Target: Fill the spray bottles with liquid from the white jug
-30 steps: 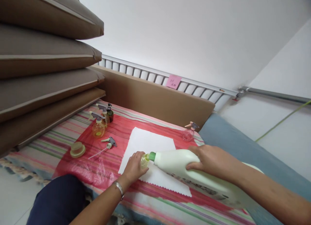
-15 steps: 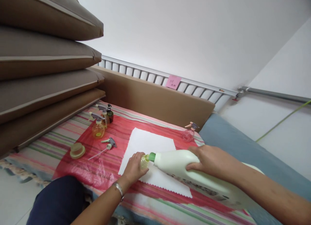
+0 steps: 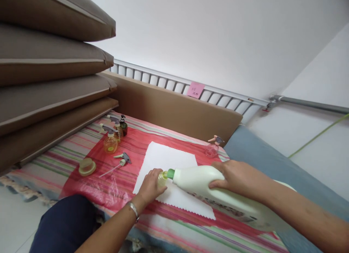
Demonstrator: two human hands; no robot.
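Observation:
My left hand (image 3: 152,184) is closed round a small clear yellowish bottle (image 3: 162,178) without its spray top, above a white sheet (image 3: 174,156). In my right hand (image 3: 231,178) is a large pale green jug (image 3: 199,178), tipped on its side. Its green spout (image 3: 170,173) meets the mouth of the small bottle; whether liquid flows I cannot tell. A loose grey and pale green trigger sprayer (image 3: 123,160) with a long tube lies left of the sheet. Near it sits a round yellowish lid or cup (image 3: 87,167).
Several amber and dark bottles, among them a yellow spray bottle (image 3: 110,143), stand at the back left. A pink spray bottle (image 3: 212,149) stands at the back right. Brown cushions (image 3: 54,72) are stacked on the left; a brown board (image 3: 174,107) lines the back.
The view has shifted slightly. Both hands keep their holds, and the jug's spout stays at the small bottle's mouth.

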